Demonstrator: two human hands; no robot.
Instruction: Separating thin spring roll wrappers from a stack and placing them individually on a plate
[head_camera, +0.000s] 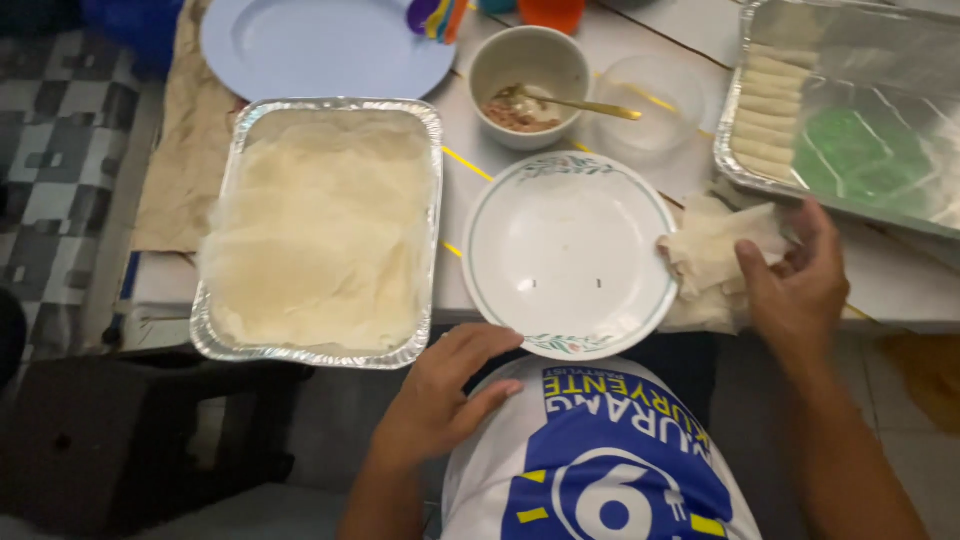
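Observation:
My left hand (440, 395) rests at the near rim of an empty white plate (565, 250) with a green floral border, fingers spread, holding nothing. My right hand (800, 280) grips a crumpled pale wrapper sheet (715, 250) lying at the plate's right edge. A foil tray (225, 335) full of stacked thin pale wrappers (320, 230) stands left of the plate. Behind the plate, a cream bowl (530, 65) holds a little minced filling and a gold spoon (580, 103).
A second foil tray (730, 165) at the right holds a row of rolled wrappers (770, 110) along its left side. A light blue plate (320, 40) lies at the back left, a clear plastic bowl (650, 100) beside the cream bowl. Checkered floor shows at left.

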